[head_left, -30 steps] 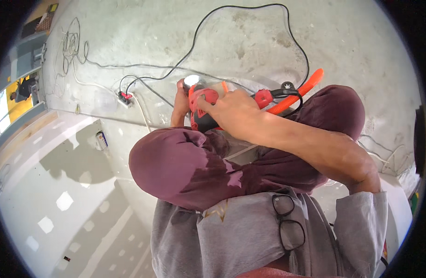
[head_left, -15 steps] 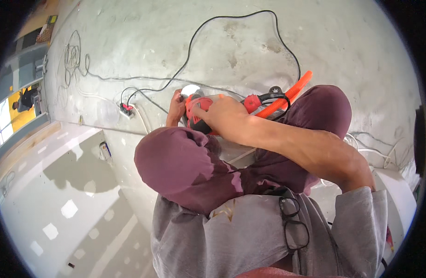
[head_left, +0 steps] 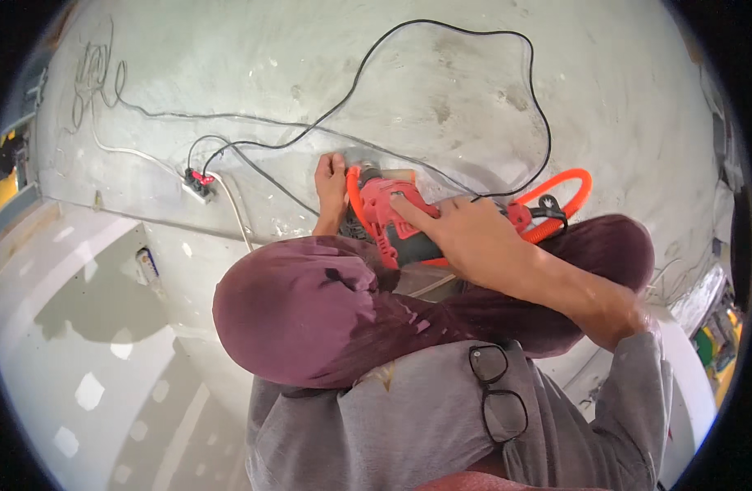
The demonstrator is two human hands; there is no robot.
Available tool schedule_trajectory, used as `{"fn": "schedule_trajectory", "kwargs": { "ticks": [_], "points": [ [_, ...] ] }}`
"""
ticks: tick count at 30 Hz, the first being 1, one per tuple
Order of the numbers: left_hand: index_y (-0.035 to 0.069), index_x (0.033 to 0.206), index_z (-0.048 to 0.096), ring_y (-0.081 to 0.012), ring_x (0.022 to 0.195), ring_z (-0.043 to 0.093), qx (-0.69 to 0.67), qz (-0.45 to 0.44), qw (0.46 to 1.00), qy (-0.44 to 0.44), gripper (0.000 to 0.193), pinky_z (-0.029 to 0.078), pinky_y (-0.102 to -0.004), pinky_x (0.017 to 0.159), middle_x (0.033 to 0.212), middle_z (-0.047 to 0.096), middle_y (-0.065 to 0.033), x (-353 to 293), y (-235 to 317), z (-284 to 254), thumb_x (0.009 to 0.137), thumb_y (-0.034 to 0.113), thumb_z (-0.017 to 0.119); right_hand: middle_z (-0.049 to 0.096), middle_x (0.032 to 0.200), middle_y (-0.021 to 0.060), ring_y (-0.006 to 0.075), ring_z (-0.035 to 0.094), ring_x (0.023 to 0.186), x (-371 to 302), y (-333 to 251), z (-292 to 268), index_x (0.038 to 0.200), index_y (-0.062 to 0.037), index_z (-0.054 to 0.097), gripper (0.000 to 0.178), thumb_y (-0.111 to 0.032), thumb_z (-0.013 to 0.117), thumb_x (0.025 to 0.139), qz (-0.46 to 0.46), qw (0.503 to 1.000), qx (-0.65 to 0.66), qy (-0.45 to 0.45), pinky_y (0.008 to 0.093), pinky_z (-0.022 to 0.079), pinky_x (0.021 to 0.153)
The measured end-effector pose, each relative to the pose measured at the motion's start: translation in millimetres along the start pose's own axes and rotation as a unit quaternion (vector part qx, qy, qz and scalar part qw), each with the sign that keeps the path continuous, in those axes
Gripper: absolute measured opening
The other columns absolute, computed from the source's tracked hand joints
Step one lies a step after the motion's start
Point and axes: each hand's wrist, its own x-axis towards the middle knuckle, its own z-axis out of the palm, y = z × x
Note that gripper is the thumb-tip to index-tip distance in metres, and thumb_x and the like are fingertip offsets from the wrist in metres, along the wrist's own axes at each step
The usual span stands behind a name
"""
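A red and black corded power tool (head_left: 392, 214) lies across the space between my bent knees, its metal front end pointing away from me. Wrapped over its body from the right is my right hand (head_left: 466, 233), one digit stretched along the red housing. My left hand (head_left: 331, 190) is beside the tool's front end, fingers bent and close together; what they hold, if anything, is hidden. An orange ribbed hose (head_left: 576, 184) loops out on the right, near a red fitting (head_left: 519, 216) with a black strap. Part of the tool's underside is out of sight.
A black cord (head_left: 355, 86) arcs over the grey floor (head_left: 253, 49). A power strip (head_left: 197, 186) with a red plug sits to the left, a tangled cable (head_left: 93, 74) beyond it. Patched board (head_left: 89, 393) stands at lower left. Eyeglasses (head_left: 503, 409) hang on my grey shirt.
The view has shifted. The tool has turned, its body angled more toward me, and the bright white patch at its front is gone. The orange hose now shows as a loop.
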Motion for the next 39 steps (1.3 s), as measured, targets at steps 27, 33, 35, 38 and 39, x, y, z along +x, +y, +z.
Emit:
{"fn": "schedule_trajectory", "kwargs": {
  "ticks": [27,33,35,38,39],
  "points": [
    [0.002,0.1,0.062,-0.0083,0.069,0.052,-0.067,-0.014,0.996,0.062,0.025,0.047,-0.0283,0.063,0.079,0.059,-0.0009,11.7,-35.0,4.3,0.111,0.024,0.057,0.065,0.08,0.0127,0.0298,0.071,0.076,47.3,-20.7,-36.0,0.166,-0.0168,0.036,0.092,-0.022,0.075,0.083,0.1,0.992,0.025,-0.078,0.0443,0.057,0.061],
    [0.003,0.102,0.063,-0.0092,0.068,0.055,-0.099,-0.022,0.994,0.049,0.024,0.05,-0.0292,0.063,0.079,0.059,-0.0011,12.0,-39.6,3.6,0.112,0.024,0.056,0.065,0.088,0.0143,0.0319,0.071,0.08,42.1,-20.3,-24.2,0.167,-0.0198,0.033,0.095,-0.021,0.077,0.083,0.079,0.995,-0.01,-0.068,0.0468,0.057,0.064],
    [0.003,0.102,0.063,-0.0093,0.068,0.055,-0.087,-0.023,0.995,0.052,0.023,0.05,-0.0292,0.063,0.079,0.059,-0.001,13.3,-43.0,1.9,0.112,0.023,0.056,0.064,0.089,0.0135,0.0328,0.069,0.08,43.7,-22.9,-23.7,0.166,-0.0214,0.035,0.097,-0.021,0.08,0.08,0.092,0.992,-0.014,-0.079,0.0492,0.057,0.065],
    [0.004,0.102,0.063,-0.0094,0.068,0.055,-0.039,-0.012,0.997,0.061,0.022,0.05,-0.0294,0.062,0.078,0.058,-0.0008,15.5,-48.0,-0.7,0.112,0.022,0.056,0.064,0.09,0.0143,0.0329,0.07,0.082,48.2,-25.8,-28.6,0.167,-0.0205,0.033,0.094,-0.021,0.076,0.084,0.105,0.99,0.005,-0.093,0.0496,0.057,0.067],
    [0.004,0.102,0.062,-0.0095,0.068,0.055,-0.045,-0.004,0.997,0.061,0.021,0.05,-0.0296,0.061,0.079,0.058,-0.0009,15.3,-47.1,-0.7,0.112,0.021,0.055,0.064,0.091,0.0149,0.0332,0.07,0.083,49.5,-27.4,-30.1,0.167,-0.0201,0.032,0.094,-0.021,0.076,0.084,0.102,0.99,-0.002,-0.099,0.0495,0.056,0.068]
  ]
}}
